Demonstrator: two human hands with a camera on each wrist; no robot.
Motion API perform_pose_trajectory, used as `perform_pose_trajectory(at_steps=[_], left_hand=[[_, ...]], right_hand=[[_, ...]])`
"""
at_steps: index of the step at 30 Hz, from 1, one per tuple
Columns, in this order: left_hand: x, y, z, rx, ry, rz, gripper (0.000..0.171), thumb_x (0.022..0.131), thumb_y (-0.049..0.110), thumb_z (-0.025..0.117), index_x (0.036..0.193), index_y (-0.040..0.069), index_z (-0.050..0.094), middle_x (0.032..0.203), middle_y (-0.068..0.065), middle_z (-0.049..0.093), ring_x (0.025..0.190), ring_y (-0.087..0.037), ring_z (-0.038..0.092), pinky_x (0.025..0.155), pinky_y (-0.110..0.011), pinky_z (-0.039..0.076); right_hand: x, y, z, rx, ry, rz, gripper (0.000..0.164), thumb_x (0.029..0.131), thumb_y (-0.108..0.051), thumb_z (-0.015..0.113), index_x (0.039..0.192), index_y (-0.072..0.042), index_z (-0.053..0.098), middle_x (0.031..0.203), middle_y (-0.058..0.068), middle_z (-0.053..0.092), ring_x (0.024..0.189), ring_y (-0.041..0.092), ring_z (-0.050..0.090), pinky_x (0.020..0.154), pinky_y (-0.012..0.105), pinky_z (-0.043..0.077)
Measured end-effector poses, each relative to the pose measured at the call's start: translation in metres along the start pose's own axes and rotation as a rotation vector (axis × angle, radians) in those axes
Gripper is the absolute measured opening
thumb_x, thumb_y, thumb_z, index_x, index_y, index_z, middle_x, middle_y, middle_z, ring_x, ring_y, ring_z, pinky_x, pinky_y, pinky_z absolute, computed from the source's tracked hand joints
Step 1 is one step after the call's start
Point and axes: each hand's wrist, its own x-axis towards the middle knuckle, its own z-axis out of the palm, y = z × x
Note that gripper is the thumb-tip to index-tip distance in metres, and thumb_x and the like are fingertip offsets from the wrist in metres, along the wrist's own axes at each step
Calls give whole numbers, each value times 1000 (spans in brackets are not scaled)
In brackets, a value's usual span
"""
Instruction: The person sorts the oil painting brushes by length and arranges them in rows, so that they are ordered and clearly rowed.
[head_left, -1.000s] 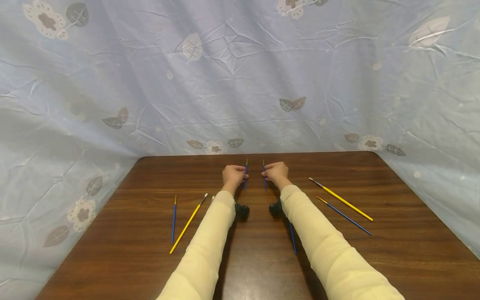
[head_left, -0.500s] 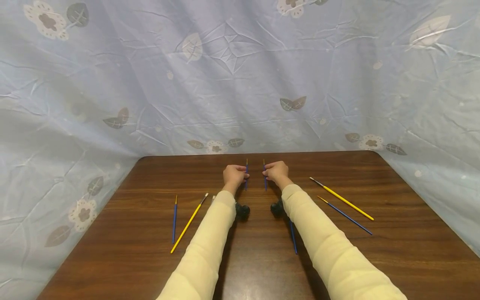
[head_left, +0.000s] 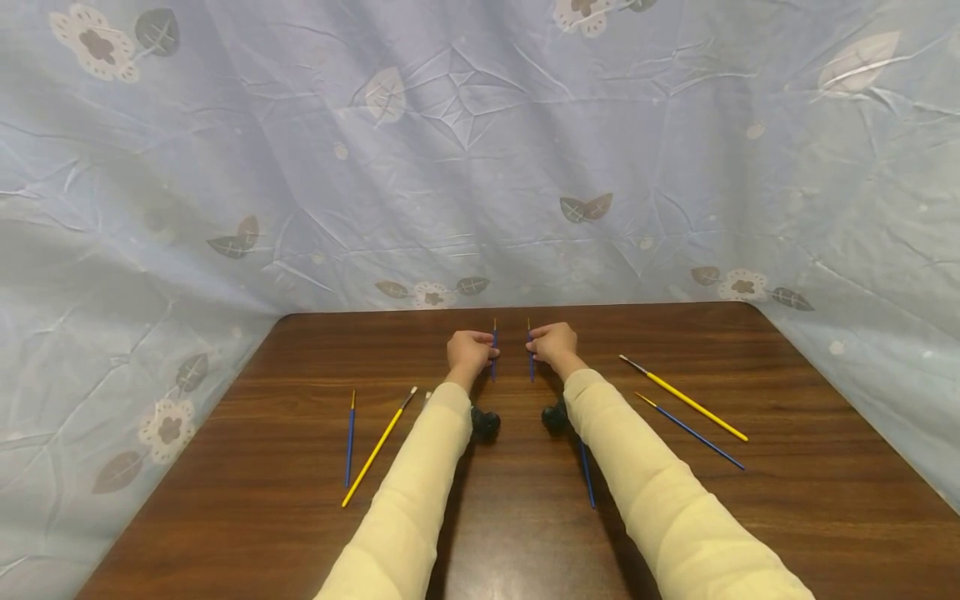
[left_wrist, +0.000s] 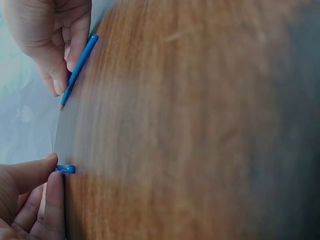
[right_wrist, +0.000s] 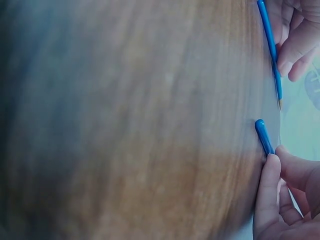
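Near the far edge of the brown table (head_left: pixel 517 542), my left hand (head_left: pixel 468 350) pinches a slim blue paintbrush (head_left: pixel 494 367) between thumb and fingers, its bristles pointing away from me. A matching blue paintbrush (head_left: pixel 532 368) is pinched by my right hand (head_left: pixel 553 344), a short gap to the right and roughly parallel. In the left wrist view, the handle end of the left brush (left_wrist: pixel 67 169) sticks out from the fingertips. The right wrist view has the right brush's rounded end (right_wrist: pixel 261 129) standing out of the right hand's (right_wrist: pixel 290 195) grip, close over the wood.
At the left lie another blue paintbrush (head_left: pixel 349 446) and a yellow one (head_left: pixel 381 442). Right of the arms are a yellow brush (head_left: pixel 693 404) and a blue brush (head_left: pixel 697 435). One more blue brush (head_left: pixel 587 475) is partly hidden under the right sleeve (head_left: pixel 645 475). A patterned curtain (head_left: pixel 480 167) hangs behind.
Almost nothing differs; both hands keep their pinch on the two blue paintbrushes, and the whole head view has shifted very slightly.
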Motion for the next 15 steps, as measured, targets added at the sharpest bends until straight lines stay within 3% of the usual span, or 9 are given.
perform_pose_trajectory(at_steps=[9, 15], left_hand=[[-2, 1, -1, -2, -6, 8, 22, 79, 2, 79, 101, 4, 76, 99, -10, 72, 71, -19, 70, 58, -23, 57], [1, 2, -1, -6, -21, 5, 26, 79, 1, 80, 104, 4, 75, 102, -9, 72, 78, -20, 70, 58, -23, 58]], right_hand=[[1, 2, -1, 20, -8, 3, 27, 85, 5, 72, 112, 3, 70, 109, 20, 67, 84, 24, 68, 62, 22, 58], [-1, -2, -6, 49, -48, 16, 28, 88, 3, 69, 116, 3, 68, 115, 19, 65, 92, 26, 67, 68, 24, 58]])
